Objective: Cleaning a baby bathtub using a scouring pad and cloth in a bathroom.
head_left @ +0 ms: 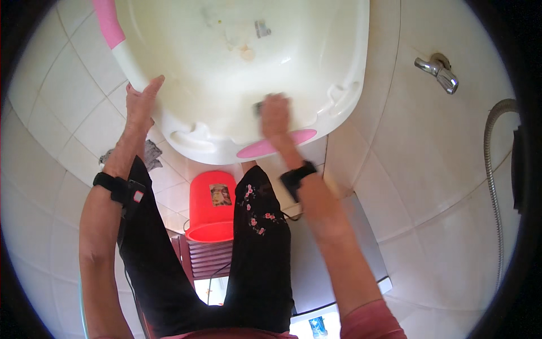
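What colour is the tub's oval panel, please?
The oval panel is pink, shown in the head view.

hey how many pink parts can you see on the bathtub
2: a pink section on the bathtub's left rim, past the left hand, and a pink oval at the near end, partly behind the right wrist. More may be out of frame.

Bright, pale light; black, rounded corners.
I see the white tub [195, 85] rather washed out, small glints on the metal tap [443, 76], the right hand [275, 116] smeared with blur, the dark thing [257, 109] at it perhaps too unclear to name, and wall tiles [451, 243] bending toward the rim.
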{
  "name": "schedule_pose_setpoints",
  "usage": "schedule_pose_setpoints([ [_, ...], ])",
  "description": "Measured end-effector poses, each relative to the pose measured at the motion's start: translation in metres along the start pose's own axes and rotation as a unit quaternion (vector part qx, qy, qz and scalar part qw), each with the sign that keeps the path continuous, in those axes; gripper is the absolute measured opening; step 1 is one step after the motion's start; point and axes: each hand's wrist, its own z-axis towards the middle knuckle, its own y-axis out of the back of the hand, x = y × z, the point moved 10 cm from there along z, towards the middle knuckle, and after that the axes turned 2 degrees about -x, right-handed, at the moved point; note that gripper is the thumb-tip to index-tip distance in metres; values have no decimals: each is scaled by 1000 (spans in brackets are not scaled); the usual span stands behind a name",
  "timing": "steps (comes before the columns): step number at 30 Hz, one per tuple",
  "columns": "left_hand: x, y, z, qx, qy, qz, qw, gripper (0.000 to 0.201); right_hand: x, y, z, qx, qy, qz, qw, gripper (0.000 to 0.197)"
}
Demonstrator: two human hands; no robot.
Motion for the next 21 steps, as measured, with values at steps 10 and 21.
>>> schedule_pose_setpoints([
  [10,-2,-32,-1,52,-11,-13,998,60,-133,10,25,-154,-33,214,964,12],
  [21,-19,5,-9,15,18,130,991,38,131,-1,55,195,-114,356,907,18],
])
